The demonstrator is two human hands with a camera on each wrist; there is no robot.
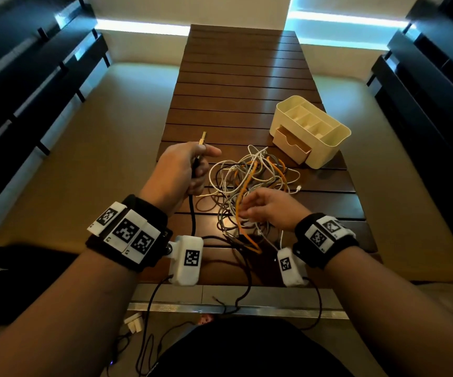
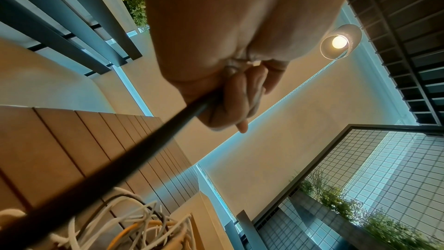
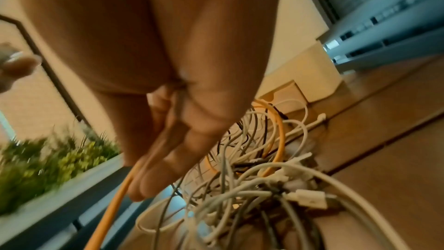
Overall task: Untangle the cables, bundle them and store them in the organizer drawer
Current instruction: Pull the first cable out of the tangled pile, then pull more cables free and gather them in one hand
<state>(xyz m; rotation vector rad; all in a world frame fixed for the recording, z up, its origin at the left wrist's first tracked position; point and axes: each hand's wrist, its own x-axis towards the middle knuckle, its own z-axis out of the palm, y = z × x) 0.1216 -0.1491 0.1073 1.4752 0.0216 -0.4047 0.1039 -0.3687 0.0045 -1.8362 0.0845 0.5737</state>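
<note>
A tangle of white, grey, orange and dark cables [image 1: 250, 186] lies on the slatted wooden table [image 1: 241, 77], just in front of me. My left hand [image 1: 198, 170] is raised to the left of the tangle. It grips a black cable [image 1: 192, 213] whose gold plug [image 1: 202, 137] sticks up above the fist. The left wrist view shows the fingers [image 2: 230, 102] curled round that black cable [image 2: 120, 159]. My right hand [image 1: 247, 213] is down in the near side of the tangle and holds an orange cable [image 3: 113, 206] between thumb and fingers [image 3: 163, 168]. The cream organizer [image 1: 312, 126] stands at the right with its drawer [image 1: 290, 145] partly pulled out.
The far half of the table is bare wood. Dark slatted benches run along both sides, with floor between them and the table. Thin dark leads from the wrist cameras hang over the table's near edge [image 1: 236, 308]. A white plug block [image 1: 134, 322] lies on the floor below.
</note>
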